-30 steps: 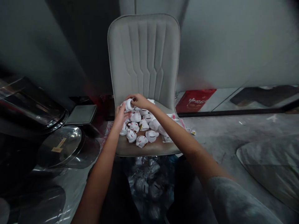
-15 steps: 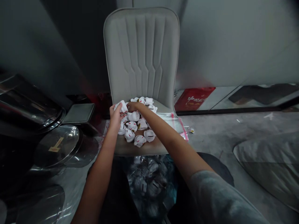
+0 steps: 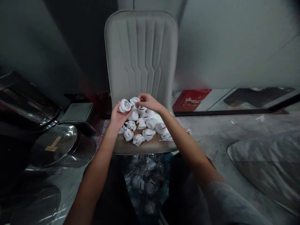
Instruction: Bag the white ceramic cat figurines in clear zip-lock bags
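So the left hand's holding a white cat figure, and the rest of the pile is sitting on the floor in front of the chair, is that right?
Not quite: the pile is on the chair seat, not the floor, as the head view shows. The left hand is holding a white cat figure, as you said.

cat figurines [image 3: 148,134] on chair seat [image 3: 124,147]
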